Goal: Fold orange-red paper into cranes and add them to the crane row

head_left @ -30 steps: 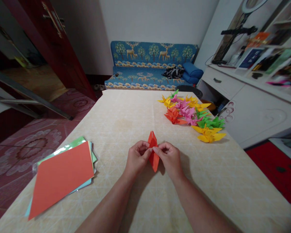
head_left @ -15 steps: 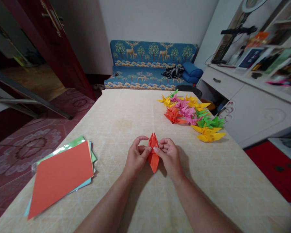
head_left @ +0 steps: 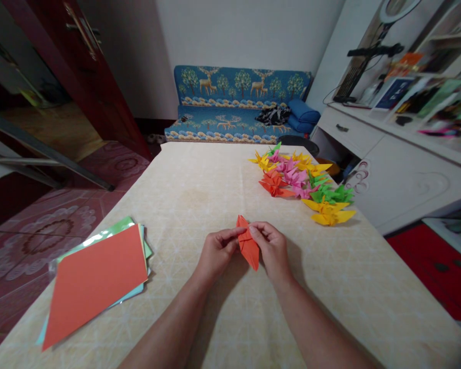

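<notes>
Behind the pale bench (head_left: 194, 177) stood a blue patterned sofa (head_left: 215, 123). At the far right lay a cluster of folded paper figures (head_left: 295, 177), yellow, pink, green and red, which looked finished; at the left, a stack of flat sheets (head_left: 100, 282) with orange on top was unfolded. Between them, the orange paper piece (head_left: 249, 251) seemed partway along: creased into a slim shape with 2 pointed ends, without the figures' spread points. The left hand (head_left: 215, 252) pinched its left edge above the middle; the right hand's (head_left: 272, 248) fingers gripped its upper right side, thumb on the face. Its near point hung free of the fingers, though whether it touched the bench was hard to tell.
</notes>
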`<state>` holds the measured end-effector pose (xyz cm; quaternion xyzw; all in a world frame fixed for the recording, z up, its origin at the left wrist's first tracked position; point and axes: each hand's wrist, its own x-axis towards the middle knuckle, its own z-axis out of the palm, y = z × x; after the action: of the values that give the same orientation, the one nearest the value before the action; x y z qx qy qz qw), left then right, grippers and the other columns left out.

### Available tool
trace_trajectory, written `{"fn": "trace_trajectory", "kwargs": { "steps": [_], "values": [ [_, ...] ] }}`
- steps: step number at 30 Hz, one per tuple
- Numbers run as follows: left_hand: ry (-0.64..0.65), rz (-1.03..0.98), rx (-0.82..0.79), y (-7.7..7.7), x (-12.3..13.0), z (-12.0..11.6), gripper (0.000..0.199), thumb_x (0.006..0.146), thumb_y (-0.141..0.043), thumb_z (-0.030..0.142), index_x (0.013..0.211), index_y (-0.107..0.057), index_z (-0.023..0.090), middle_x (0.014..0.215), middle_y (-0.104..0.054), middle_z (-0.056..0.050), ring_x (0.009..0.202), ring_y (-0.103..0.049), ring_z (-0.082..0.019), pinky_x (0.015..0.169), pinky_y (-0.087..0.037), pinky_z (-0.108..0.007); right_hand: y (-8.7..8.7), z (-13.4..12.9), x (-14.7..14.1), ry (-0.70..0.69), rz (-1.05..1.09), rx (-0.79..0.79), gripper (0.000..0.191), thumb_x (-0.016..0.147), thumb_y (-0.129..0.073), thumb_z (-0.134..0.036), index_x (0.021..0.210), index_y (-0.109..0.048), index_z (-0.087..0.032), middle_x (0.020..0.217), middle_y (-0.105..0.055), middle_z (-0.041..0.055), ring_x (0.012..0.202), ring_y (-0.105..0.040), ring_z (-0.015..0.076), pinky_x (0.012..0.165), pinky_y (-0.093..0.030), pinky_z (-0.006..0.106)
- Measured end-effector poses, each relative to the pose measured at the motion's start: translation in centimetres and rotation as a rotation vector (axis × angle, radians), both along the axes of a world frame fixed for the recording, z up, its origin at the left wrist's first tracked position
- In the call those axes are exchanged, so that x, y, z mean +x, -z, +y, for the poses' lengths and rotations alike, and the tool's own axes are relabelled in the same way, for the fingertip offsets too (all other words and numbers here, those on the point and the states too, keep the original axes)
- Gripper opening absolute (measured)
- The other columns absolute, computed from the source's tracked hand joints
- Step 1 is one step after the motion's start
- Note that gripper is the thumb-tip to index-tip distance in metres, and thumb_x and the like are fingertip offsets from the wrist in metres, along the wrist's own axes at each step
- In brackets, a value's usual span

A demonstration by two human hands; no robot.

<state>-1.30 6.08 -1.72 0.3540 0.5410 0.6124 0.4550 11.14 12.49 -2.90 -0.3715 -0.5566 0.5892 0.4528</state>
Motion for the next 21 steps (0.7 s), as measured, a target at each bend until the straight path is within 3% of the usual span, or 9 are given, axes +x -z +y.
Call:
{"fn": "trace_trajectory", "kwargs": {
  "steps": [3, 6, 11, 13, 16, 21],
  "values": [
    [-0.036, -0.005, 0.021, 0.1, -0.1, 0.1, 0.02, 0.071, -0.071, 0.02, 0.089, -0.077, 0.019, 0.091, -0.075, -0.009, 0.081, -0.067, -0.02, 0.077, -0.05, -0.03, -0.1, 0.0, 0.0, -0.044, 0.063, -0.11, 0.018, 0.076, -0.064, -0.035, 0.085, -0.069, -0.02, 0.083, -0.07, 0.0045, 0.075, -0.064, 0.0188, 0.067, -0.051, 0.029],
    [-0.108, 0.114, 0.104, 0.1, -0.5, 0.1, 0.016, 0.07, -0.074, 0.023, 0.085, -0.078, 0.021, 0.081, -0.071, -0.008, 0.078, -0.063, -0.019, 0.075, -0.048, -0.029, -0.3, -0.1, 0.0, -0.091, 0.098, -0.17, 0.025, 0.072, -0.067, -0.035, 0.092, -0.069, -0.019, 0.079, -0.07, 0.0042, 0.066, -0.063, 0.0168, 0.059, -0.05, 0.027],
    [-0.187, 0.243, 0.232, -0.3, -0.9, -0.1, 0.01, 0.072, -0.073, 0.024, 0.08, -0.078, 0.023, 0.089, -0.064, -0.007, 0.09, -0.058, -0.018, 0.081, -0.046, -0.028, -0.8, -0.3, -0.1, -0.063, -0.03, 0.068, 0.018, 0.073, -0.07, -0.033, 0.085, -0.069, -0.019, 0.077, -0.064, 0.0017, 0.066, -0.057, 0.0139, 0.058, -0.045, 0.024],
    [-0.122, 0.205, 0.198, -0.5, -0.7, -0.2, 0.011, 0.076, -0.071, 0.027, 0.08, -0.078, 0.02, 0.088, -0.066, -0.007, 0.086, -0.059, -0.018, 0.08, -0.046, -0.029, -1.1, -0.4, 0.0, -0.043, -0.049, 0.146, 0.013, 0.075, -0.068, -0.031, 0.077, -0.067, -0.019, 0.077, -0.061, 0.0012, 0.069, -0.056, 0.0141, 0.059, -0.044, 0.023],
    [-0.032, 0.08, 0.086, -0.7, -0.3, -0.3, 0.018, 0.077, -0.069, 0.032, 0.08, -0.076, 0.016, 0.078, -0.07, -0.006, 0.072, -0.061, -0.017, 0.07, -0.046, -0.028, -1.3, -0.5, 0.0, -0.056, -0.044, 0.091, 0.014, 0.075, -0.067, -0.032, 0.072, -0.063, -0.019, 0.068, -0.058, -0.0014, 0.063, -0.053, 0.0129, 0.057, -0.042, 0.023],
    [-0.068, -0.091, 0.088, -0.8, 0.0, -0.3, 0.025, 0.071, -0.075, 0.032, 0.089, -0.075, 0.015, 0.082, -0.073, -0.007, 0.072, -0.064, -0.018, 0.069, -0.049, -0.028, -1.2, -0.6, 0.0, -0.13, -0.03, -0.01, 0.018, 0.074, -0.067, -0.034, 0.07, -0.061, -0.018, 0.063, -0.057, -0.0018, 0.058, -0.052, 0.0124, 0.054, -0.042, 0.023]
  ]
}}
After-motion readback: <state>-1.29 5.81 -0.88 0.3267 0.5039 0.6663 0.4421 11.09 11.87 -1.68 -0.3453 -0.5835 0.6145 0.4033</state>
